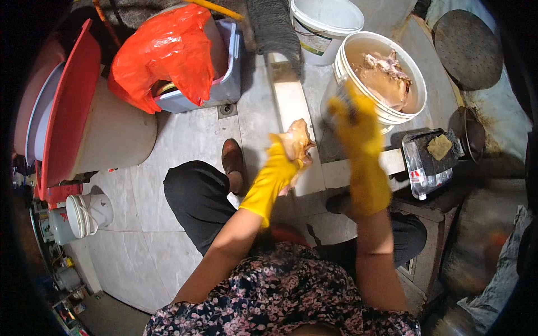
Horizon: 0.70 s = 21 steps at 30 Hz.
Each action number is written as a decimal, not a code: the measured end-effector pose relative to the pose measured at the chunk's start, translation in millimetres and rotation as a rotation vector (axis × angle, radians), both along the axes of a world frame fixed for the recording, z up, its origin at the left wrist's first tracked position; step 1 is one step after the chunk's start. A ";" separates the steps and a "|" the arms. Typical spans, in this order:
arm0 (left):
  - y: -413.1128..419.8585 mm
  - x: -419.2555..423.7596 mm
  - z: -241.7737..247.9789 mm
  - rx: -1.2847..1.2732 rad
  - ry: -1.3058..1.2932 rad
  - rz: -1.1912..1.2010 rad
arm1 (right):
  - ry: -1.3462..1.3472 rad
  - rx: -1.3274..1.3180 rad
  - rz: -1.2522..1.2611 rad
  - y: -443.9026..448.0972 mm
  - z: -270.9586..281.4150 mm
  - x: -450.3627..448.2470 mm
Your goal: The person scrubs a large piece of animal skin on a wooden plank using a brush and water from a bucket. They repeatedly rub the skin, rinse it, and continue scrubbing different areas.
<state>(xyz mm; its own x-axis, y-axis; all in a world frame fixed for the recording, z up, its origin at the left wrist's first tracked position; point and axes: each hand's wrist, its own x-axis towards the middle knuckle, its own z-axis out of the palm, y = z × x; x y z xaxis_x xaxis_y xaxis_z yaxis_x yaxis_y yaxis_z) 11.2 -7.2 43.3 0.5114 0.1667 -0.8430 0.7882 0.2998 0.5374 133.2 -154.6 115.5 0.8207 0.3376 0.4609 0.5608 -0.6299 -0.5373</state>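
My left hand (275, 170), in a yellow rubber glove, is shut on a piece of raw meat (299, 136) that looks like poultry. The meat rests on a long white board (290, 98) low in front of me. Raised right of the board, my right hand (359, 119), gloved alike, is blurred by motion. It grips a tool with a blurred grey, blade-like part (334, 101); the exact kind cannot be told. Just beyond that hand stands a white bucket (345, 63) of cloudy brownish water. Raw meat pieces (388, 67) lie in the water.
Another white bucket (309, 38) stands behind. Far left are a blue-grey tub (235, 63) under a red plastic bag (168, 50), and a large bin (113, 130) beside red basins (69, 113). At right lie a tray with plastic bottles (428, 180) and a round perforated disc (467, 49).
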 end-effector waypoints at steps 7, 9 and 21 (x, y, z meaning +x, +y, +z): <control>22.4 -34.8 -40.2 0.349 -0.309 -0.365 | 0.594 -0.171 -0.001 39.0 -105.4 -92.7; 14.6 -35.5 -35.5 0.678 -0.450 -0.440 | 0.554 -0.138 -0.005 51.0 -117.7 -76.0; 17.4 -26.1 -66.2 0.166 -0.467 0.126 | 0.347 0.171 -0.216 47.6 -79.5 -48.3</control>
<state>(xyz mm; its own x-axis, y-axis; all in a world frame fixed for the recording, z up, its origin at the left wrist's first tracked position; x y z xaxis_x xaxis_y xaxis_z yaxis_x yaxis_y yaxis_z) -14.8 10.1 -22.9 0.7945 0.3638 -0.4863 0.4158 0.2577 0.8722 84.9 -107.0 36.1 0.9801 0.0840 0.1799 0.1939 -0.5986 -0.7772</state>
